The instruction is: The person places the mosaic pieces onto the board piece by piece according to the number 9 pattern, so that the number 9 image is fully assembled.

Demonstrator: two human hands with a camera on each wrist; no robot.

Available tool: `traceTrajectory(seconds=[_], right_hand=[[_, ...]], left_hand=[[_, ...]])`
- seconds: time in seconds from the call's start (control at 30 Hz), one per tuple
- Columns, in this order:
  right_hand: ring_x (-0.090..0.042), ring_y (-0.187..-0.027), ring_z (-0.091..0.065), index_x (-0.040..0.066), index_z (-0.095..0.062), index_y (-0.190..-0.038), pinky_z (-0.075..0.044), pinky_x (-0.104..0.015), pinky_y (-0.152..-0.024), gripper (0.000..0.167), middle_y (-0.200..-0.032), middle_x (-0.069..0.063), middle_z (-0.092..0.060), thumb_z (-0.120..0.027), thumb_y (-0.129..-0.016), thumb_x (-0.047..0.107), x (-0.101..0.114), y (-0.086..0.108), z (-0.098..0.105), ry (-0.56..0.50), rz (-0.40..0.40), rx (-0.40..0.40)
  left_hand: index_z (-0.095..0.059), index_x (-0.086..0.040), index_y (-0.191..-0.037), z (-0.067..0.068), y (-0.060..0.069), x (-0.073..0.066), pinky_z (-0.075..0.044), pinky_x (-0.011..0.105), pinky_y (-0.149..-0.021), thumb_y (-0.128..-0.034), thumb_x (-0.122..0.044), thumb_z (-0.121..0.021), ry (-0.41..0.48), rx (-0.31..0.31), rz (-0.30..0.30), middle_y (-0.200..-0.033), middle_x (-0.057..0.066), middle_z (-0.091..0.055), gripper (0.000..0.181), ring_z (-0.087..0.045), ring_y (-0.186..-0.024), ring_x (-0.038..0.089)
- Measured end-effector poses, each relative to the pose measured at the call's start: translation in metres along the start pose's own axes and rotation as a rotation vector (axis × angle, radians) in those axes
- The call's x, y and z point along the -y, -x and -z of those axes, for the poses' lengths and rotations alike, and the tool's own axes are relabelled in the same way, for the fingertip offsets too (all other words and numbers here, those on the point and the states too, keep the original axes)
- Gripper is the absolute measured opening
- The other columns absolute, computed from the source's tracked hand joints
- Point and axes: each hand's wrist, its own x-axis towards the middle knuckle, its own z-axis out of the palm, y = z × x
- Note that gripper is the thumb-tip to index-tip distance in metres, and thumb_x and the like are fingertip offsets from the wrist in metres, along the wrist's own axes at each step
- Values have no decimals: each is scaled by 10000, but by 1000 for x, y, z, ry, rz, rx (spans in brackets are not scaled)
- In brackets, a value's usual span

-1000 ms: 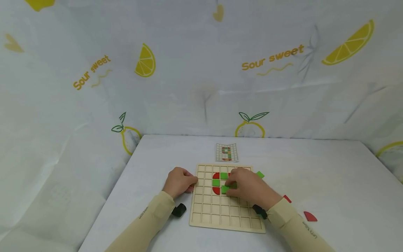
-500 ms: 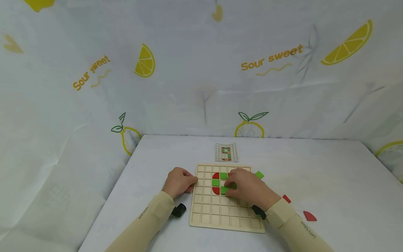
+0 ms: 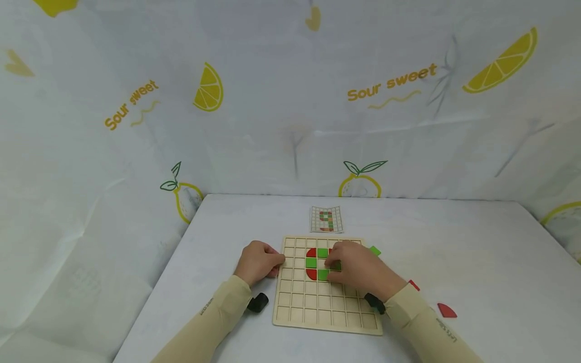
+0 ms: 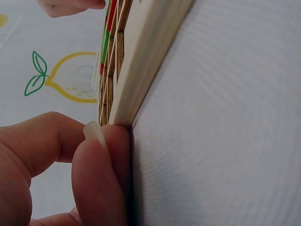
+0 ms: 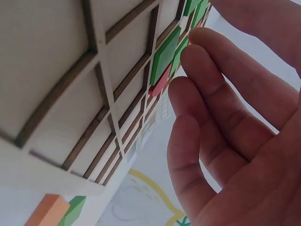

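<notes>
A wooden grid board (image 3: 297, 301) lies on the table with red quarter-round tiles (image 3: 311, 275) and green square tiles (image 3: 323, 253) in several of its cells. At the board's left edge my left hand (image 3: 257, 262) pinches the rim between thumb and fingertips; the left wrist view shows them against the wooden side (image 4: 146, 61). Over the upper right cells hovers my right hand (image 3: 358, 267), its fingers loosely bent beside a green tile (image 3: 323, 275) lying in its cell. Nothing shows between those fingers in the right wrist view, and the hand hides several cells.
Behind the board lies a printed pattern card (image 3: 327, 220). To the right are a loose green tile (image 3: 374, 250) and loose red pieces (image 3: 447, 310). An orange piece (image 5: 46, 211) shows beside the board in the right wrist view. A lemon-print sheet (image 3: 272, 101) hangs behind.
The green tile by my right fingertips stood slightly raised before and now lies level in its cell. My right fingers have come off it. The left hand stays put.
</notes>
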Motion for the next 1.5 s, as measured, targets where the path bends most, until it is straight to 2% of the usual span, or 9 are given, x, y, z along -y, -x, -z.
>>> traceTrajectory(seconds=[0.1, 0.27, 0.47, 0.63, 0.93, 1.17, 1.5], right_hand=[[-57, -850, -584, 188, -859, -986, -548, -283, -795, 138, -919, 116, -683, -899, -858, 224, -5, 3, 3, -44, -31, 13], [-105, -947, -633, 175, -849, -1066, -574, -361, -873, 194, -1005, 91, -718, -869, -881, 229, -23, 13, 18, -125, -179, 37], [-188, -1019, -682, 144, -829, -1118, -592, -456, -923, 233, -1066, 39, -746, -840, -925, 273, -57, 38, 43, -113, -258, 5], [-191, -1037, -675, 153, -820, -1129, -598, -483, -934, 263, -1081, 33, -745, -852, -919, 308, -76, 59, 48, -125, -321, 26], [-179, -1046, -672, 161, -828, -1128, -580, -464, -967, 255, -1089, 52, -750, -857, -901, 275, -86, 62, 40, -156, -296, 20], [-151, -943, -617, 171, -839, -1108, -551, -389, -864, 243, -1034, 63, -724, -873, -885, 264, -88, 57, 35, -133, -313, 36], [-159, -976, -659, 161, -836, -1074, -587, -458, -921, 199, -1055, 56, -755, -868, -893, 238, -88, 54, 34, -99, -296, 8]], left_hand=[[-759, -103, -860, -2, 0, 0, -514, 254, -606, -895, -226, -780, -14, -4, 12, -664, 13, -711, 130, -681, -597, 121], [-756, -105, -863, -4, 0, 0, -514, 256, -607, -901, -232, -781, -23, 2, 5, -663, 15, -713, 134, -684, -599, 125], [-760, -103, -868, -1, 1, -1, -541, 259, -618, -894, -221, -781, -10, 0, 11, -686, 21, -724, 123, -695, -602, 124], [-770, -108, -883, 3, 1, -1, -548, 264, -627, -896, -226, -780, -14, -6, 26, -707, 26, -731, 119, -697, -612, 132], [-768, -102, -890, 0, 4, -4, -539, 260, -634, -891, -221, -773, -22, -7, 31, -708, 24, -727, 119, -686, -620, 130], [-771, -95, -874, -3, 4, -3, -554, 258, -622, -885, -204, -776, -5, 6, 8, -690, 25, -717, 110, -682, -603, 123], [-769, -94, -870, -2, -4, 1, -580, 255, -595, -889, -201, -778, 7, 2, 12, -690, 27, -725, 109, -692, -584, 118]])
